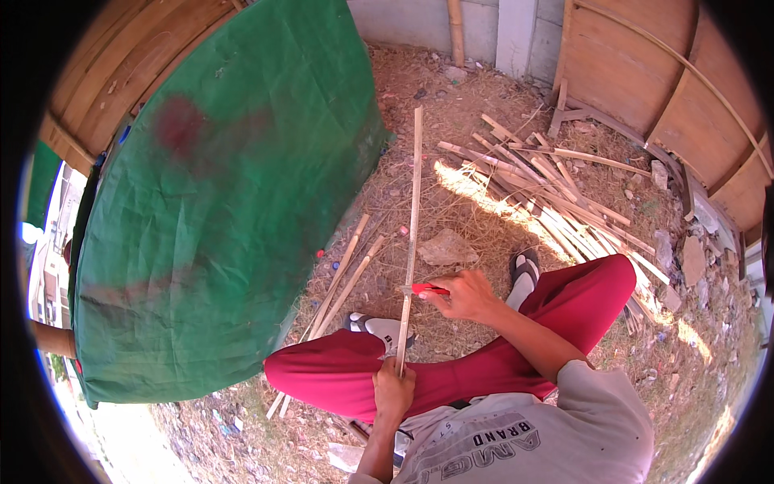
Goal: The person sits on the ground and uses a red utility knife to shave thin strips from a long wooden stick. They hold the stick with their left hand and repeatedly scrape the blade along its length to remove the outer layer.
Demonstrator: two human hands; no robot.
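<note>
My left hand [393, 389] is closed round the near end of a long, narrow bamboo strip [415, 189]. The strip points away from me, slightly tilted to the right at its far end. In my right hand [468, 295] is a red utility knife [427, 289], its handle partly hidden by my fingers. The knife's tip meets the strip about midway along, beyond my left hand. Whether the blade bites into the bamboo is too small to tell.
A heap of split bamboo strips [556, 189] lies ahead on the right. A few more strips [345, 270] lie left of my feet. A green tarp [234, 202] hangs on the left. A flat stone [447, 248] sits beyond my right hand, and wooden panels [629, 68] stand at the back right.
</note>
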